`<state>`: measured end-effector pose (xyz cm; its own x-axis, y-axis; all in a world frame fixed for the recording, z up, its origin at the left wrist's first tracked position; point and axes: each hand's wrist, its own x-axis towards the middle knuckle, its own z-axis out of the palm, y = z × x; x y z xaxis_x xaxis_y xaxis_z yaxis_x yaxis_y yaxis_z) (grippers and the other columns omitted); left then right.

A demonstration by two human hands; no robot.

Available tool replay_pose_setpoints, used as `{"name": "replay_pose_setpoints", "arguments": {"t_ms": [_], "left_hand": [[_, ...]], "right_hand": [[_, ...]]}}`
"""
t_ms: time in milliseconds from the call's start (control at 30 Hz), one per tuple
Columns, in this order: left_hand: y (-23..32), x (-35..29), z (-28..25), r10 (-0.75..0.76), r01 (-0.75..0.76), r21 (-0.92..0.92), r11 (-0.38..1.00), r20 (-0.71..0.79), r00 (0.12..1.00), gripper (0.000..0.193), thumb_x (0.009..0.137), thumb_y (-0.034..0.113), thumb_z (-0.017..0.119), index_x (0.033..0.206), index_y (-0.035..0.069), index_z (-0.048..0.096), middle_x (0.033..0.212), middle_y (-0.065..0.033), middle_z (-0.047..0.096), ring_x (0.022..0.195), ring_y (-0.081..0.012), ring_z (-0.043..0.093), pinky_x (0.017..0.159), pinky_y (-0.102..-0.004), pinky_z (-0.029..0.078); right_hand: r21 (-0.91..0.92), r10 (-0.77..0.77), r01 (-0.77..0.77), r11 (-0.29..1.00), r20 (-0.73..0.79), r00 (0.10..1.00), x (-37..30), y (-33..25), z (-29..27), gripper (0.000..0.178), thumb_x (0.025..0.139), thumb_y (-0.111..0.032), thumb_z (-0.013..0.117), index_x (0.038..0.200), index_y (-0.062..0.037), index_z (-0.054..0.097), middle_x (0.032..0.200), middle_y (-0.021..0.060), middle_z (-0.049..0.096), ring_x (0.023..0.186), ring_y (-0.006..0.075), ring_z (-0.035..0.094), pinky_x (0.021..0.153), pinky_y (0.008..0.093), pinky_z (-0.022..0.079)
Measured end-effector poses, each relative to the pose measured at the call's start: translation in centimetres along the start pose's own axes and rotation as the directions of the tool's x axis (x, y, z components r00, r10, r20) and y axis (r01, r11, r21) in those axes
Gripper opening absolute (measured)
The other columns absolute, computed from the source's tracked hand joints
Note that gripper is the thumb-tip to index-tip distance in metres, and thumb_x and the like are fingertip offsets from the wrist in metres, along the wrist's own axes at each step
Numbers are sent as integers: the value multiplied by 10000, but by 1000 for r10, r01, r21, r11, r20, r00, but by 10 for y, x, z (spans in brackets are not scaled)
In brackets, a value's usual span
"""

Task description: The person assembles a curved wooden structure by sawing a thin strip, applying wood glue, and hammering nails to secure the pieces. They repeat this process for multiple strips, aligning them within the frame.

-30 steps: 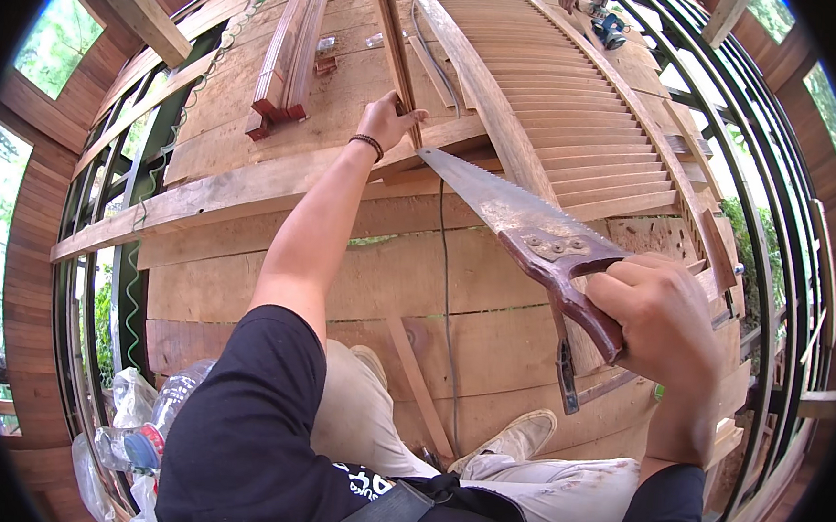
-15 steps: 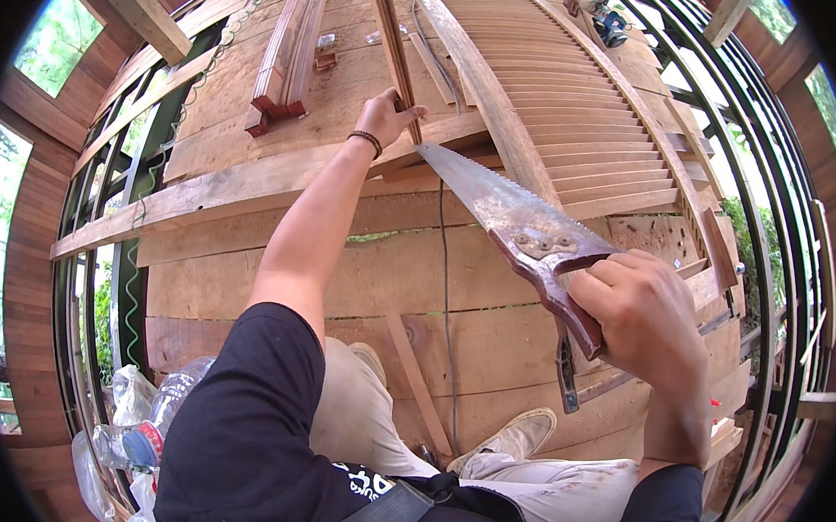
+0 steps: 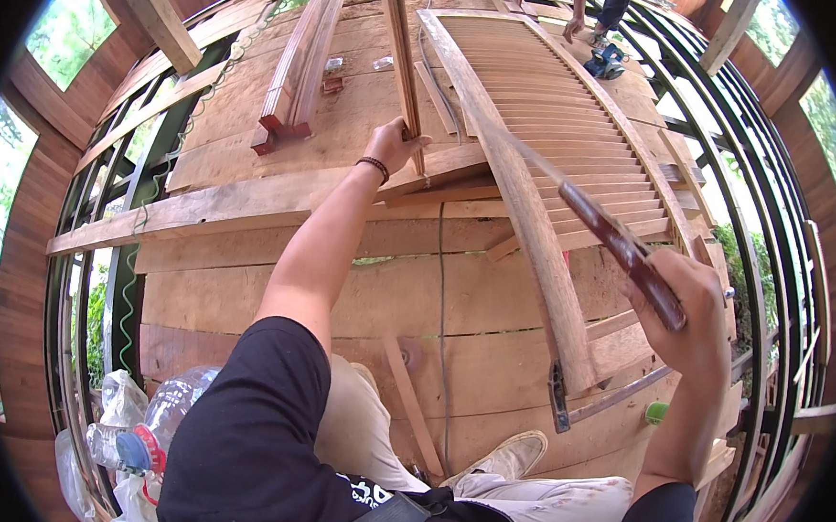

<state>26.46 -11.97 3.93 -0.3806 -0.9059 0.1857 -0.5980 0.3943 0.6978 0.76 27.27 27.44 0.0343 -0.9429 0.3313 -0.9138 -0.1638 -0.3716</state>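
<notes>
My left hand point(image 3: 393, 148) is closed around the near end of a long wooden strip point(image 3: 399, 49), which runs away toward the top. That end sits over a thick wooden beam point(image 3: 250, 189) lying crosswise. In my right hand point(image 3: 688, 311) is a handsaw point(image 3: 620, 240), gripped by its dark reddish handle. Its blade is seen nearly edge-on, blurred, and pointing up and left, apart from the strip. Behind the saw lies a louvered wooden shutter point(image 3: 533, 96) with many thin slats in a pale frame.
Reddish timbers point(image 3: 296, 72) lie at the far left. A dark cable point(image 3: 443, 291) crosses the plank floor. Plastic bottles point(image 3: 144, 440) and bags stand at lower left. Another person's hand point(image 3: 573, 28) hangs near a blue power tool point(image 3: 604, 62). Metal rails border the right.
The handsaw has swung up and right, away from the strip's end, and its blade has turned edge-on. My left hand keeps its grip. Another person's hand now shows at the top right.
</notes>
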Motion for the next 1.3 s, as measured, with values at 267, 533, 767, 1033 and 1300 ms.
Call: {"name": "replay_pose_setpoints", "arguments": {"t_ms": [267, 533, 767, 1033, 1300], "left_hand": [[-6, 8, 5, -14, 14, -16, 1000, 6, 1000, 517, 826, 445, 862, 1010, 0, 674, 898, -171, 738, 847, -291, 714, 770, -419, 546], [16, 12, -9, -11, 6, -166, 986, -29, 1000, 437, 858, 337, 842, 1085, -2, 686, 897, -83, 729, 831, -147, 674, 760, -320, 537], [36, 31, -17, 104, -161, -285, 945, -208, 973, 360, 857, 243, 817, 1065, 1, 650, 838, -29, 659, 778, -126, 608, 719, -306, 505], [69, 34, -21, 57, -163, -395, 904, -267, 962, 430, 878, 282, 813, 1111, -21, 616, 892, -71, 676, 807, -155, 619, 744, -317, 525], [86, 43, -39, 108, -282, -335, 899, -454, 884, 459, 902, 380, 804, 1031, -14, 608, 814, -82, 662, 728, -173, 601, 674, -342, 501]], "right_hand": [[155, 139, -124, 980, -92, 986, 2, 14, 7, 171, 840, -95, 797, 883, -6, 658, 642, 97, 508, 567, 236, 460, 567, 364, 368], [125, 128, -118, 985, -69, 989, -2, 25, 9, 172, 834, -102, 804, 902, -4, 681, 611, 93, 488, 549, 234, 443, 559, 367, 369], [138, 152, -143, 980, -53, 987, 2, 20, 12, 161, 849, -125, 803, 888, -12, 694, 612, 101, 519, 552, 239, 477, 565, 365, 395], [141, 183, -178, 974, -26, 983, 0, 25, 14, 158, 850, -128, 801, 877, -21, 688, 627, 128, 540, 555, 276, 496, 564, 386, 410], [178, 183, -182, 967, 13, 983, 1, 25, 18, 147, 845, -105, 795, 915, -22, 695, 665, 145, 581, 583, 310, 532, 583, 390, 437]]}}
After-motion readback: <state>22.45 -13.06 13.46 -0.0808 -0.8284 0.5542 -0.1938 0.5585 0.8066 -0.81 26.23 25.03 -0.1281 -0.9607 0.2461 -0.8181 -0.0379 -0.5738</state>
